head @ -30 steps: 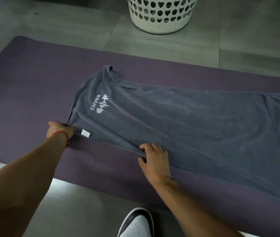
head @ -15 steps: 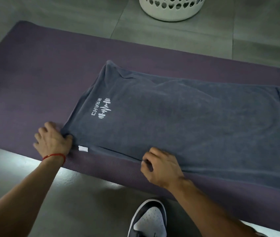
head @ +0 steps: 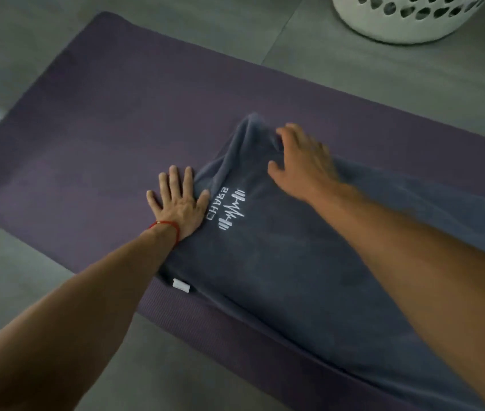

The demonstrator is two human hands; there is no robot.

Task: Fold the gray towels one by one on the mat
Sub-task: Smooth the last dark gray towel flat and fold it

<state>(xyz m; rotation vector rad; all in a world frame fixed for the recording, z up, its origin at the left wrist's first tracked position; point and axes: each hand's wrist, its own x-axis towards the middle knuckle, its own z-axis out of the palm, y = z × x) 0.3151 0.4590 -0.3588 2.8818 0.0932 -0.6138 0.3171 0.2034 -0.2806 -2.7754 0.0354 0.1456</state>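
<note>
A gray terry towel [head: 309, 277] with a white logo lies on the purple foam mat [head: 102, 129], centre to right of frame. The left hand [head: 177, 203] presses flat, fingers spread, on its left edge; the right hand [head: 303, 161], fingers curled, grips the far corner.

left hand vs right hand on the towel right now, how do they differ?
1. Pose: the left hand lies flat with fingers spread; the right hand has fingers bent and is blurred.
2. Place: the left hand sits at the towel's end edge, partly on the mat; the right hand is at the towel's far corner, where the cloth bunches up.
3. Only the left wrist wears a red string.
Shared: both touch the same towel.
</note>
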